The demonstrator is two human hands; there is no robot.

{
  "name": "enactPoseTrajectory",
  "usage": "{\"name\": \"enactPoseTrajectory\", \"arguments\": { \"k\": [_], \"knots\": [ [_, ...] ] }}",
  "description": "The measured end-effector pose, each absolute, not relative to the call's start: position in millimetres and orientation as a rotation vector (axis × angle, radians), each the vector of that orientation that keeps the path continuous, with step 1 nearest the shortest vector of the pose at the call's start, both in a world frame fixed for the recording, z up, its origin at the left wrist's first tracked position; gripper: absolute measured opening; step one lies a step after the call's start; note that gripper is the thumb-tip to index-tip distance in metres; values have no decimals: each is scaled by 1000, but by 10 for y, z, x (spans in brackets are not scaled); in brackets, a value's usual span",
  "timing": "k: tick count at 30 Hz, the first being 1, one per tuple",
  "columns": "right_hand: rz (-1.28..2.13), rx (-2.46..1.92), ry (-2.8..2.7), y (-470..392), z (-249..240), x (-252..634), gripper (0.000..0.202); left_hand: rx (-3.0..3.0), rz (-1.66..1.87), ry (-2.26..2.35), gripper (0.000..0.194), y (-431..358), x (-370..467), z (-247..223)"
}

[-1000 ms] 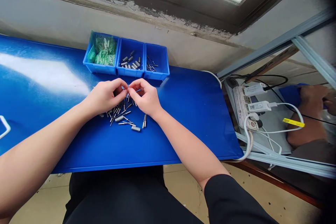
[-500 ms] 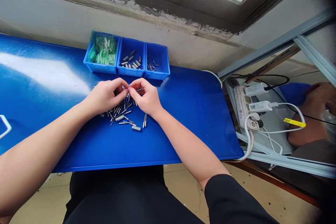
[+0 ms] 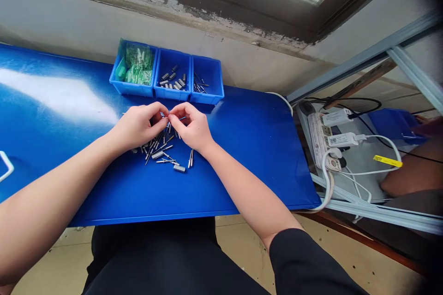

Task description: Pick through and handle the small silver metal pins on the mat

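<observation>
My left hand [image 3: 140, 123] and my right hand [image 3: 192, 126] meet fingertip to fingertip over a pile of blind rivets [image 3: 152, 148] on the blue table [image 3: 214, 189]. Both are pinched closed around something too small and too covered to make out. Among the rivets, nearer to me, lie a hexagonal metal standoff [image 3: 179, 168] and a similar one [image 3: 158, 155]. A pair of rivets [image 3: 190, 158] rests by itself below my right wrist. Part of the pile is hidden under my hands.
Three joined blue bins stand behind my hands: one with green plastic bags [image 3: 136, 67], one with metal standoffs [image 3: 173, 82], one with rivets [image 3: 200, 85]. At right, a power strip [image 3: 320, 140] with cables sits beyond the table edge, near another person's arm [image 3: 415, 170].
My hands stay pinched together in nearly the same place. At the far right, the other person's hand has moved off a blue bin, which now shows more fully.
</observation>
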State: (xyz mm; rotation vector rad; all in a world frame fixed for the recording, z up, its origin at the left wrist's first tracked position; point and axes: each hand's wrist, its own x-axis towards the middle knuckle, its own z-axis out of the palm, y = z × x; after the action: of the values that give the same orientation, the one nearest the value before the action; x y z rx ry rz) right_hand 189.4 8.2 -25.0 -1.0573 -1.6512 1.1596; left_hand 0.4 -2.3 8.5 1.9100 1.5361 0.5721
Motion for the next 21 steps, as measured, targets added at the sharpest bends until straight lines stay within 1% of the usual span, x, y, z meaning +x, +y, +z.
{"name": "enactPoseTrajectory", "arguments": {
  "k": [21],
  "knots": [
    [1167, -1048, -1653, 88, -261, 1895, 25, 1918, 529, 1553, 44, -20, 21, 89]
  ]
}}
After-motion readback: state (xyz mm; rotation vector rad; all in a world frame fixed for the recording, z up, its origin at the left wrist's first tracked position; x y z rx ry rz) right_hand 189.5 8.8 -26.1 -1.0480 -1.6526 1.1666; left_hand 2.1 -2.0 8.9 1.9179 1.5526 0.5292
